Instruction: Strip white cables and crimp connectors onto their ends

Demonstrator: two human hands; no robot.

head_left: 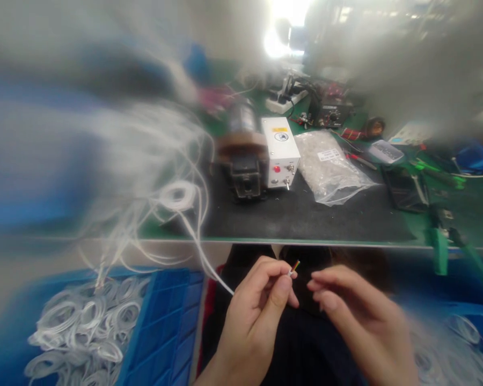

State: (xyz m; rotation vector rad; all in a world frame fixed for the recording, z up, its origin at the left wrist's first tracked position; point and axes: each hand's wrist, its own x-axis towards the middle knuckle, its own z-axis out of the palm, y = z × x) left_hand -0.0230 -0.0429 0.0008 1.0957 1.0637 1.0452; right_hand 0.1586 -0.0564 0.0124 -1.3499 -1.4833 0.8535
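Pinched between the thumb and fingers of my left hand [261, 305] is the end of a white cable [215, 276]. Several thin coloured wires [295, 266] stick out of its tip. The cable runs up and left to a coil [177, 195] at the table edge. Just right of the wire tips is my right hand [354, 316], its fingers curved and thumb and forefinger slightly apart, with nothing seen between them. Both hands are in front of the table edge, over my lap.
On the black mat [338, 220] stand a dark machine [245, 161] and a white switch box [282, 153]. A plastic bag of small parts [330, 166] lies beside them. Green-handled pliers [440, 241] overhang the edge. Blue crates [161, 321] with coiled cables flank me.
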